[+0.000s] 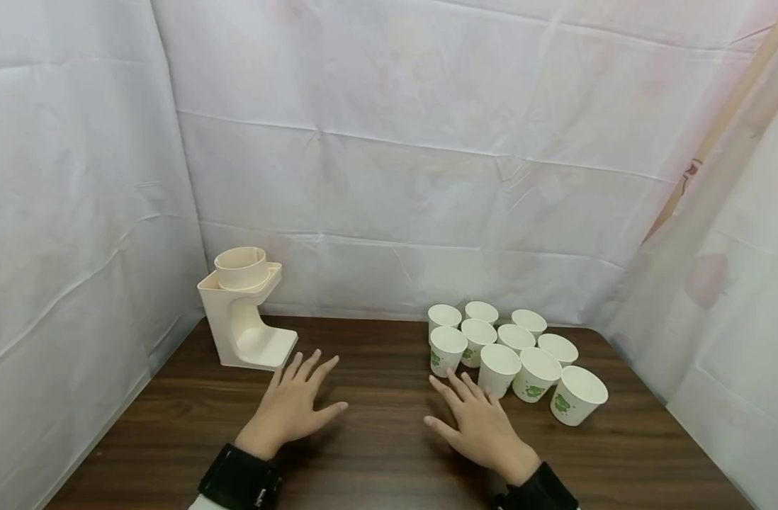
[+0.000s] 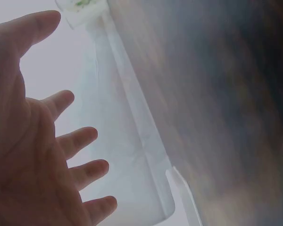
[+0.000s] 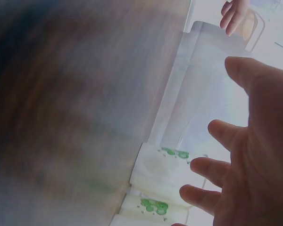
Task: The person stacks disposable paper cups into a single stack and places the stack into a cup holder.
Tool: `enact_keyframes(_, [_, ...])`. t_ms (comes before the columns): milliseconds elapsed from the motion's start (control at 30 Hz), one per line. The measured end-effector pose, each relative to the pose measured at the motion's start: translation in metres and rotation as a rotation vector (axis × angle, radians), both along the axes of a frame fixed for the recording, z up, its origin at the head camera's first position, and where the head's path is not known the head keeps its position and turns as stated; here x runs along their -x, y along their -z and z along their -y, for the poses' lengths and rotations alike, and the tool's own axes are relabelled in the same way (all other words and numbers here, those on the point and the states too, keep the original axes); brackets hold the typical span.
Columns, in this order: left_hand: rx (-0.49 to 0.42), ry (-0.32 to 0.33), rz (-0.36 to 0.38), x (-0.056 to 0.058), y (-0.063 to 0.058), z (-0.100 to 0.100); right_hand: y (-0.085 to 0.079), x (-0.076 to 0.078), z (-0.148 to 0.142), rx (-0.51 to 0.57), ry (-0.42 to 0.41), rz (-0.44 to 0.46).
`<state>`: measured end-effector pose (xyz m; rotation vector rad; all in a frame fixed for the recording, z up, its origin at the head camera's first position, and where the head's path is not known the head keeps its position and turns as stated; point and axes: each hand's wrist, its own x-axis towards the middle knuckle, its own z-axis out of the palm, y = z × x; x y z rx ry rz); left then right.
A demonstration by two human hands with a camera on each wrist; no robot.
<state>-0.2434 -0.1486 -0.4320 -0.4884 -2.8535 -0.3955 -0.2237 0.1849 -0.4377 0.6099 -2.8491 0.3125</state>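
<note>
My left hand (image 1: 291, 407), fingers spread and holding nothing, hovers over the left part of the table, near a cream plastic stand (image 1: 226, 333) with a short cream cylinder (image 1: 242, 269) set in its top. My right hand (image 1: 481, 428) is likewise spread, just in front of a group of white paper cups (image 1: 499, 361) with green leaf prints. In the head view its fingertips overlap the nearest cups; contact cannot be told. In the right wrist view, printed cups (image 3: 160, 165) lie beyond the fingers. The left wrist view shows the bare palm (image 2: 28, 155).
The cups stand upright in rough rows at the right of the dark wooden table (image 1: 370, 453). White cloth (image 1: 389, 177) hangs behind the table and at both sides. A tan pole (image 1: 714, 134) shows at the upper right.
</note>
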Motion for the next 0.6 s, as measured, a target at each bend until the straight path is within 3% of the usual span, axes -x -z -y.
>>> enact_keyframes(367, [-0.026, -0.056, -0.008, 0.006, -0.018, 0.032, -0.003, -0.004, 0.011, 0.036, -0.069, 0.017])
enact_keyframes(600, [-0.046, -0.086, -0.05, 0.006, -0.027, 0.058, -0.004, -0.004, 0.022, 0.044, -0.116, 0.047])
